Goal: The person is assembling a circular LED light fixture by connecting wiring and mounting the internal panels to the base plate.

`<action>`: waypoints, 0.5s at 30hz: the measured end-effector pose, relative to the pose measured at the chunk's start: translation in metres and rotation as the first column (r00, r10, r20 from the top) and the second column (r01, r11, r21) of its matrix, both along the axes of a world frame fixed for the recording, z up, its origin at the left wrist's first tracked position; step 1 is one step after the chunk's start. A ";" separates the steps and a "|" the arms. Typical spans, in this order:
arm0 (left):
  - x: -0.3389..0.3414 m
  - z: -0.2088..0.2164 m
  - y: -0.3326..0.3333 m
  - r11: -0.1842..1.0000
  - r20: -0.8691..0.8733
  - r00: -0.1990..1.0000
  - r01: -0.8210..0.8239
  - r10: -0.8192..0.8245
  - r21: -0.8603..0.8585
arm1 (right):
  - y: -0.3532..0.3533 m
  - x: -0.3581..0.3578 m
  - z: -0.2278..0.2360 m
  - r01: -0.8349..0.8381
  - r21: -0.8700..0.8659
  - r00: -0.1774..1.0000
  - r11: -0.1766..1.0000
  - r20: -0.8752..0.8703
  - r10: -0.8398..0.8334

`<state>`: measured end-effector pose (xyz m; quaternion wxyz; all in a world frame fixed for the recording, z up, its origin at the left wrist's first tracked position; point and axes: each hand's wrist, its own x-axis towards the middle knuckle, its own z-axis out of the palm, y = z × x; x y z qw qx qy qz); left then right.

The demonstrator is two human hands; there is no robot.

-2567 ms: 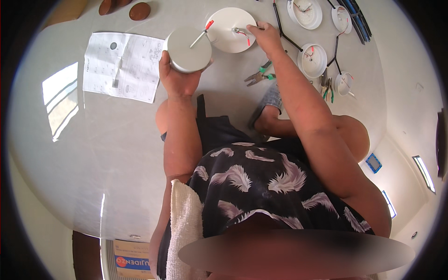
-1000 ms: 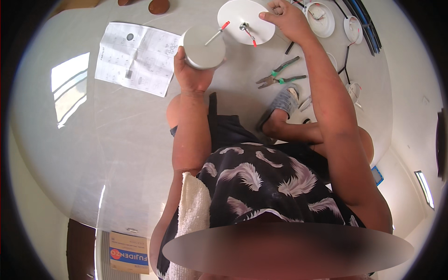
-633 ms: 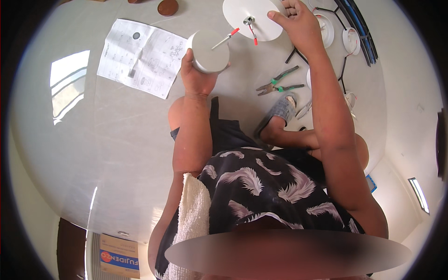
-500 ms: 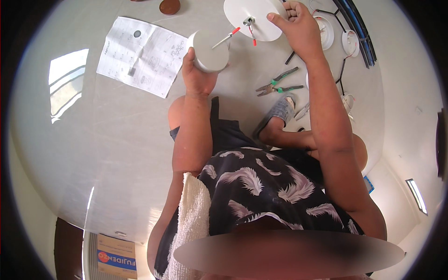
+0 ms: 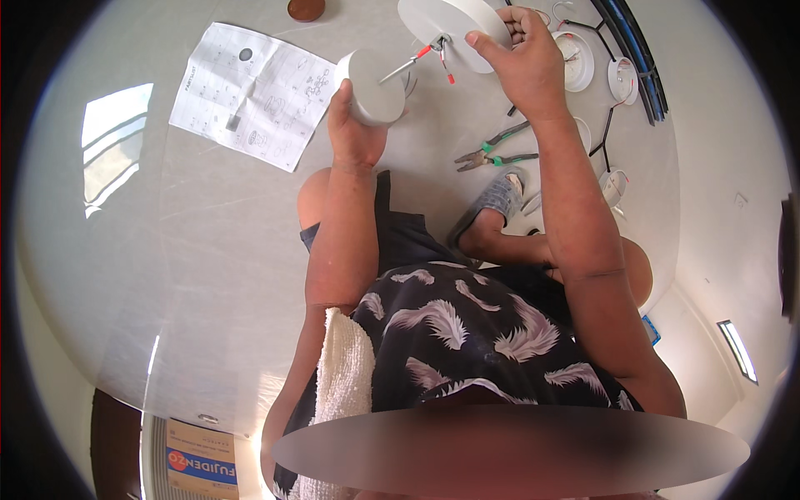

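Note:
My left hand (image 5: 357, 137) is closed round the side of a white round cup-shaped housing (image 5: 372, 92), its flat face turned up. From the middle of that face a pale cord with a red end sleeve (image 5: 405, 65) runs across to a white disc-shaped lamp part (image 5: 454, 33). Gripping the disc's right edge, my right hand (image 5: 530, 71) has its thumb on the face and its fingers behind the rim. At the disc's centre is a small metal fitting (image 5: 442, 43), with a short red-tipped wire (image 5: 450, 77) hanging from it. Thin grey wires show beside the housing.
A printed instruction sheet (image 5: 250, 100) lies on the floor to the left. Green-and-black pliers (image 5: 496, 154) rest open below my right hand. White round light fixtures (image 5: 577, 62) joined by black cable, and dark tubing (image 5: 637, 58), lie at right. My slippered foot (image 5: 498, 200) is near the pliers.
The disc has tilted, showing more of its right rim, and my right hand has moved slightly left. The housing has turned a little in my left hand, still linked by the cord.

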<state>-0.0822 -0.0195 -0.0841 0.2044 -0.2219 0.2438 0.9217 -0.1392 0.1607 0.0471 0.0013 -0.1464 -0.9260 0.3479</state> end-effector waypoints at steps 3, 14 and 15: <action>0.000 0.005 0.001 0.999 0.019 0.999 -0.031 0.032 -0.008 | 0.000 0.002 -0.004 -0.027 0.015 0.998 1.000 -0.054 0.028; -0.001 0.001 0.001 0.999 -0.006 1.000 0.019 -0.020 -0.044 | 0.001 0.004 -0.009 -0.029 0.034 0.998 0.999 -0.060 0.031; -0.001 -0.001 0.001 0.999 -0.005 1.000 0.019 -0.019 -0.044 | 0.001 0.004 -0.009 -0.031 0.035 0.997 0.999 -0.066 0.033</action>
